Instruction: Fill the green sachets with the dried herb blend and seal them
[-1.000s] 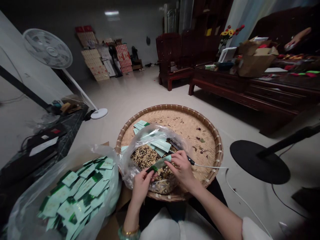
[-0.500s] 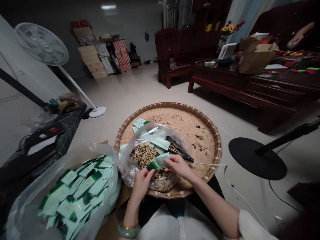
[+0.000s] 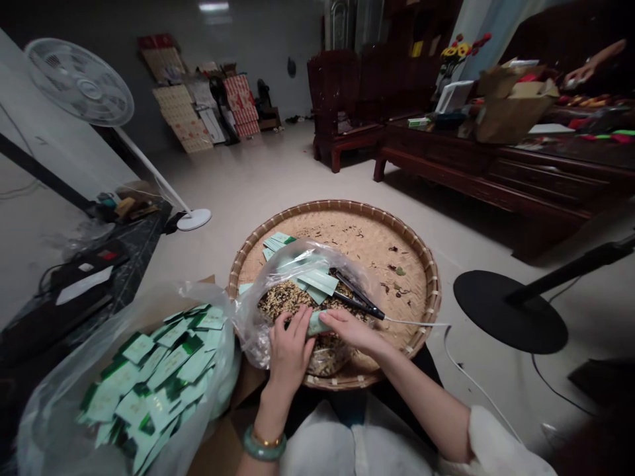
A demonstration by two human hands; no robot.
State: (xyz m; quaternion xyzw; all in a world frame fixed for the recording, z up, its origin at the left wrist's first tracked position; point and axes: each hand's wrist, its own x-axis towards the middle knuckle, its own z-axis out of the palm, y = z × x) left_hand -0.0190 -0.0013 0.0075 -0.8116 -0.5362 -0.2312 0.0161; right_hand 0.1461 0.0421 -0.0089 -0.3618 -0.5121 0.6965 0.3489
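A small pale-green sachet [image 3: 316,323] is between my hands, over the open clear plastic bag [image 3: 255,330]. My right hand [image 3: 353,329] pinches its right end between thumb and fingers. On its left side, the fingers of my left hand [image 3: 292,338] close over it and hide its dark-green end. Inside the bag lies a loose, dark-and-tan grain-like mix [image 3: 284,299], with several flat green sachets [image 3: 317,280] on top. Just beyond my right hand rests a black, two-armed tong-like tool [image 3: 364,304] with a white cord. All this sits in a round woven bamboo tray [image 3: 417,277].
A big clear bag [image 3: 37,423] of many green sachets [image 3: 163,370] stands at my left. A white fan [image 3: 89,89] is beyond it; a black round stand base [image 3: 510,311] is at right. Another person's hand [image 3: 585,71] shows over the dark wooden table [image 3: 446,155].
My left hand has turned over and moved up and slightly right, its fingers now covering the sachet's left end. My right hand keeps its pinch, nearly in place.
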